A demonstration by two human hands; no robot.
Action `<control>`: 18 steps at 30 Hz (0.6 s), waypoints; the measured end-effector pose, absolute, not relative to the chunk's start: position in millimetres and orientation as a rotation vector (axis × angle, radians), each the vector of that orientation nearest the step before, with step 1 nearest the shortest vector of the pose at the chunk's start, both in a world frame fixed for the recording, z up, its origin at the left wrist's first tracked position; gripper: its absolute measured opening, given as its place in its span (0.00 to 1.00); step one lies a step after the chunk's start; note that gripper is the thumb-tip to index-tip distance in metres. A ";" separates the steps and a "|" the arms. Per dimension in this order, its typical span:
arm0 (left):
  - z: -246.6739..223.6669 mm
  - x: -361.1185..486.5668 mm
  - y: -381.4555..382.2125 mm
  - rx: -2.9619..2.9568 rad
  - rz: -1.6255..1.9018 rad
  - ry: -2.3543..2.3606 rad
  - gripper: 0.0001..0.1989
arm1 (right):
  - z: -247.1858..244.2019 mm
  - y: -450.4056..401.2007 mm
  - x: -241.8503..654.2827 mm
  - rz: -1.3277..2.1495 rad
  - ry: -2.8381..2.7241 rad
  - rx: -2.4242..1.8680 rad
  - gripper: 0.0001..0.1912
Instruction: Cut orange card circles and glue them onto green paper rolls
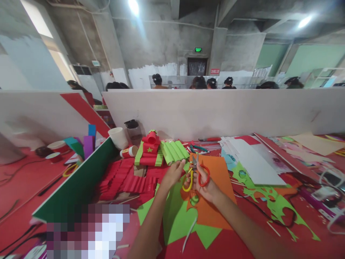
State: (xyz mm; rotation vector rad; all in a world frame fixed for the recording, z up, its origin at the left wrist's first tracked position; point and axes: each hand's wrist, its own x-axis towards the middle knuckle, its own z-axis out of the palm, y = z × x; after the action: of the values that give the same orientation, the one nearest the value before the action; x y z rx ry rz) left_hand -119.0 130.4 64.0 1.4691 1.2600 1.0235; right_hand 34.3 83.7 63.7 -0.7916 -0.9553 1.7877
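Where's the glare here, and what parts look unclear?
Head view: both ceiling lights glare white, the left trailing a bluish streak. Head view: large blocky squares cover a lower-left patch. Head view: people beyond the partition look small and soft; the scissors read clearer.

Between 12 and 1 o'clock from the middle of the view, a lit green sign (198,49) above the dark doorway (197,67) appears to read EXIT under a line of Chinese characters. At 1 o'clock, a red wall sign (215,71) bears a row of white Chinese characters, too small to read surely. At 8 o'clock, any print on the red-and-white paper cup (128,151) is illegible.
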 end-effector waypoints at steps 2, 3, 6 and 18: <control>65.1 -118.2 130.4 1.674 1.070 1.346 0.18 | 65.9 85.0 44.2 1.838 -0.843 -0.787 0.27; 65.6 -117.7 129.8 1.737 1.072 1.382 0.16 | 68.0 86.0 50.5 1.861 -0.826 -0.785 0.26; 65.7 -114.5 126.6 1.742 1.067 1.443 0.08 | 77.2 90.9 71.5 1.833 -0.911 -0.753 0.27; 70.8 -68.3 155.1 1.868 0.895 1.619 0.11 | 83.1 122.5 132.3 1.401 -0.890 -0.807 0.28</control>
State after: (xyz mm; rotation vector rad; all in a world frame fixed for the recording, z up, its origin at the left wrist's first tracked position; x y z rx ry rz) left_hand -68.3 155.1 70.8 1.8679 1.6191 0.8946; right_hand 132.3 122.5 83.1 -0.8069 -0.8901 1.4008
